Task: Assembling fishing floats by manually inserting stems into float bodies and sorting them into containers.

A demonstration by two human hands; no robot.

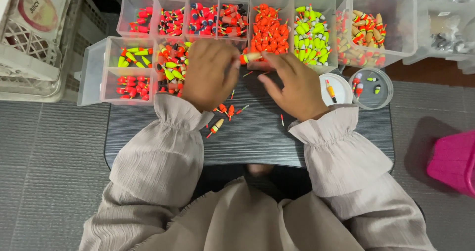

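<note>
Left hand (210, 73) pinching an orange float (249, 57) near the bench's (257, 137) back edge, right hand (292, 85) closing fingertips on its tip as if fitting a stem, loose floats (222, 110) beside sorted trays (292, 31) for reach.

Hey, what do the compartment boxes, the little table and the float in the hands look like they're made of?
Compartment boxes: clear, slightly frosted plastic, since contents show through the walls. Table: dark board with fine grain lines, likely laminate or wood, matte. Float, between left hand and right hand: orange paint over a tan body, maybe wood or foam.
</note>
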